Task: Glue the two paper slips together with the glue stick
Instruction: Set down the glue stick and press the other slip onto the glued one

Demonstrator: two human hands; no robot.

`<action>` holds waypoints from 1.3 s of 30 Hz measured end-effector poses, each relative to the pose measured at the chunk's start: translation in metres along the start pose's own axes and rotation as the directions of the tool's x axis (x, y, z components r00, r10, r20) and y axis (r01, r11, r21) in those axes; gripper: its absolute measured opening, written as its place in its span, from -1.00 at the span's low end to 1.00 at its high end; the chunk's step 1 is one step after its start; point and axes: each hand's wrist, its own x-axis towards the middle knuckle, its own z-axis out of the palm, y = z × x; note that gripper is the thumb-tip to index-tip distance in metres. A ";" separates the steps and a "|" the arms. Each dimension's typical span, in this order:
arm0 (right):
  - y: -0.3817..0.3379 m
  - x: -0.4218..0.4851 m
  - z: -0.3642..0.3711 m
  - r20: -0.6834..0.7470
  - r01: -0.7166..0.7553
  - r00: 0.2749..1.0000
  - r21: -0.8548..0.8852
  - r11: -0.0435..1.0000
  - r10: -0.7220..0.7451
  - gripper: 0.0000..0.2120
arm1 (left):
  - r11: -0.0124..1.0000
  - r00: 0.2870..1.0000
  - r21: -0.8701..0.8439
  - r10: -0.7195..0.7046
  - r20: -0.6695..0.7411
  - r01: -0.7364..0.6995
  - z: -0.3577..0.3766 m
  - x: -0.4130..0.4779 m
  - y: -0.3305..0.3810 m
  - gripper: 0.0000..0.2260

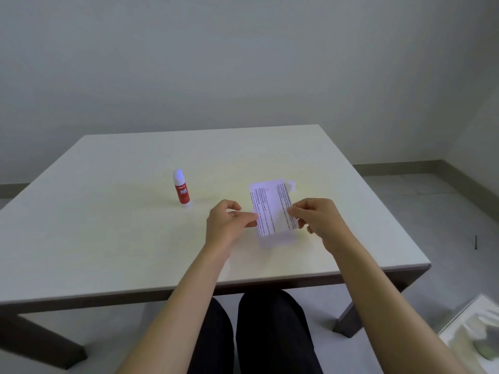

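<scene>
Two printed paper slips (271,207) lie side by side just above the white table (108,238), their inner edges overlapping. My left hand (228,224) pinches the left slip's edge. My right hand (317,218) pinches the right slip's edge. A red and white glue stick (181,190) stands upright and uncapped to the left, apart from both hands. Its small white cap (291,184) sits just beyond the slips' far right corner.
The table's front edge runs close to my knees (270,319). A shiny plastic-covered object (475,336) lies on the floor at the lower right. A grey wall stands behind the table.
</scene>
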 end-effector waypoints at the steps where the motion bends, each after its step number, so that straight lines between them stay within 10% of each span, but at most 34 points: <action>1: 0.001 0.001 0.000 0.003 -0.005 1.000 -0.038 0.999 0.005 -0.90 | 0.999 1.000 0.050 0.003 -0.009 -0.002 -0.001 0.000 -0.001 -0.71; 24: 0.024 0.017 0.007 0.011 -0.012 1.000 -0.419 0.908 0.018 -0.76 | 0.874 0.995 0.483 0.081 -0.051 -0.046 0.008 0.007 -0.017 -0.68; 31: 0.028 0.015 0.014 0.057 0.149 0.988 -0.595 0.790 -0.143 -0.67 | 0.640 0.932 0.690 0.327 0.154 -0.339 0.013 0.008 -0.020 -0.80; 39: 0.037 0.013 0.017 0.165 0.292 0.944 -0.821 0.491 -0.285 -0.70 | 0.369 0.893 0.814 0.167 0.417 -0.449 -0.005 0.020 -0.019 -0.47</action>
